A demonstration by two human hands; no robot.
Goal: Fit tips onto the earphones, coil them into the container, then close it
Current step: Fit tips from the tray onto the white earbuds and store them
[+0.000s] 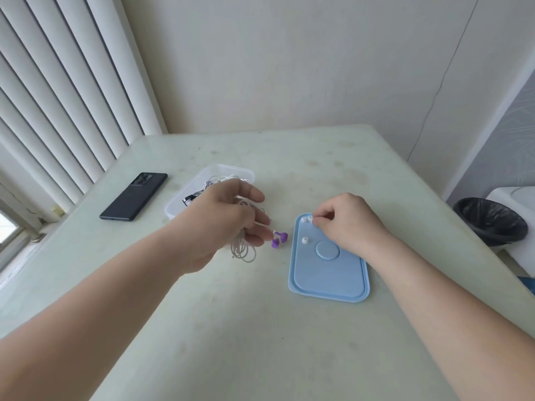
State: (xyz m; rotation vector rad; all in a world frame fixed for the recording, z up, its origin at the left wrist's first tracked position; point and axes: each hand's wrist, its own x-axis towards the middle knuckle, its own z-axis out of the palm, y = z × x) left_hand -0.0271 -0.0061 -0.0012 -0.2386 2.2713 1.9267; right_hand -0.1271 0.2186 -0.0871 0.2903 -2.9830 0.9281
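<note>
Purple earphones (279, 238): dangling just beside the blue lid (328, 273), white cord (243, 250) looping beneath the left hand (225, 224), whose grip is closing on the cord. Right hand (344, 224): knuckles up, fingertips pinching a white ear tip (311, 219) at the lid's far corner. Clear container (208, 180): sitting behind on the counter (260, 328), beside a black phone (133, 196).

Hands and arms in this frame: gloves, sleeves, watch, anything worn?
Nothing worn. The left hand and right hand are bare, with no gloves, rings or markings visible. Both forearms are bare to the frame edge: no sleeves, watch, bands or cables.
</note>
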